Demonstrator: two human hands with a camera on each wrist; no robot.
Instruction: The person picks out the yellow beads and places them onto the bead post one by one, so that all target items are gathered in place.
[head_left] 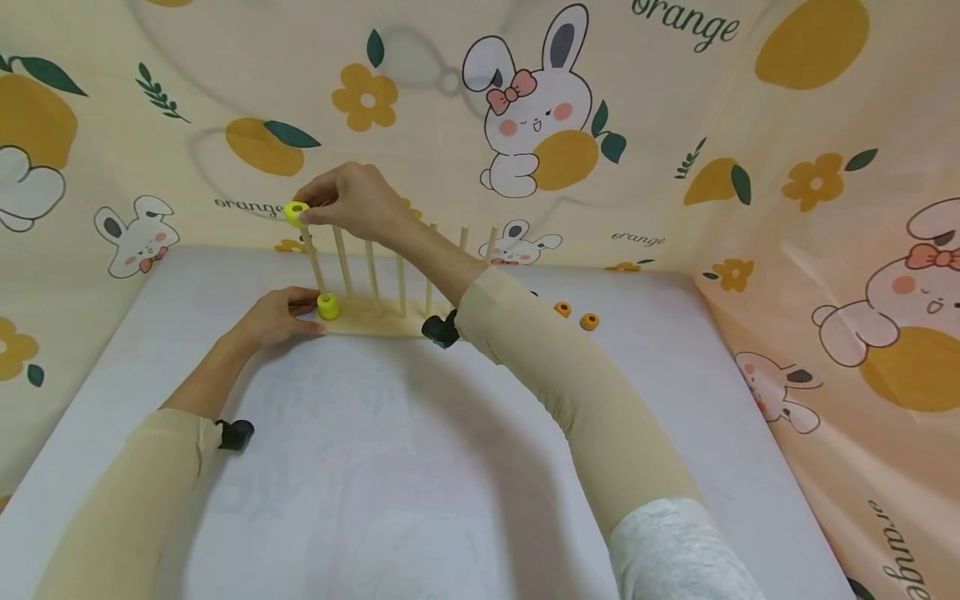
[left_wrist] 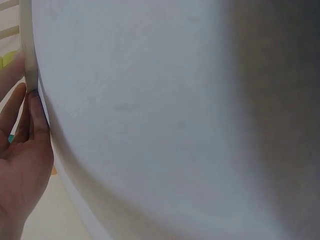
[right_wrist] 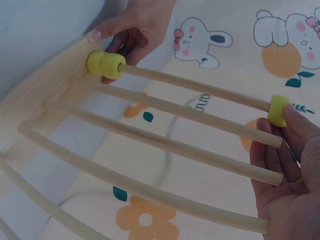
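Observation:
A wooden peg rack (head_left: 382, 321) with a row of upright pegs stands towards the back of the table. My right hand (head_left: 360, 200) pinches a yellow bead (right_wrist: 278, 111) between thumb and fingers, at the top of the leftmost peg (right_wrist: 195, 86). Two more yellow beads (right_wrist: 106, 65) sit stacked at that peg's foot, against the base. Low at the rack's left end, my left hand (head_left: 281, 318) holds the base, its thumb on the edge (right_wrist: 95, 35). Only part of that hand shows in the left wrist view, beside the base end (left_wrist: 31, 75).
To the right of the rack, an orange bead (head_left: 590, 321) lies on the white table (head_left: 390, 467) near another orange bead (head_left: 562, 309). A patterned cloth (head_left: 420, 150) with rabbits and oranges rises behind and beside the table. My right forearm crosses in front of the rack's right half.

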